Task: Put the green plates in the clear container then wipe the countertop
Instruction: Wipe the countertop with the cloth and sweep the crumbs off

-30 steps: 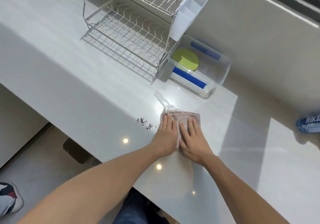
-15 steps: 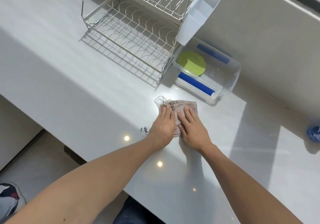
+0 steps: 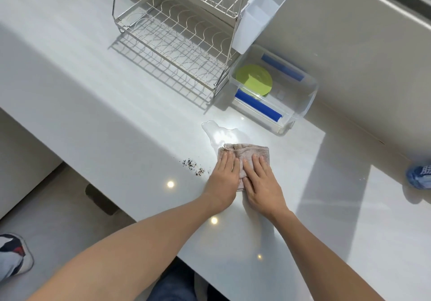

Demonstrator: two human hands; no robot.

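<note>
A folded pinkish cloth (image 3: 251, 152) lies flat on the white countertop (image 3: 116, 104). My left hand (image 3: 224, 179) and my right hand (image 3: 261, 184) press on it side by side, fingers flat and pointing away from me. A puddle of water (image 3: 219, 132) spreads just beyond the cloth. A patch of dark crumbs (image 3: 193, 166) sits left of my left hand. The green plates (image 3: 254, 80) lie stacked inside the clear container (image 3: 303, 104), which has blue latches, at the back.
A two-tier wire dish rack (image 3: 177, 37) with a white cutlery holder (image 3: 258, 18) stands left of the container. A blue-labelled bottle (image 3: 419, 176) lies at the right edge. The counter's front edge runs diagonally, with floor and a shoe (image 3: 11, 254) below left.
Both hands slid the cloth away into the puddle, then pulled it back toward me. The water is now smeared into a wider patch beyond the cloth.
</note>
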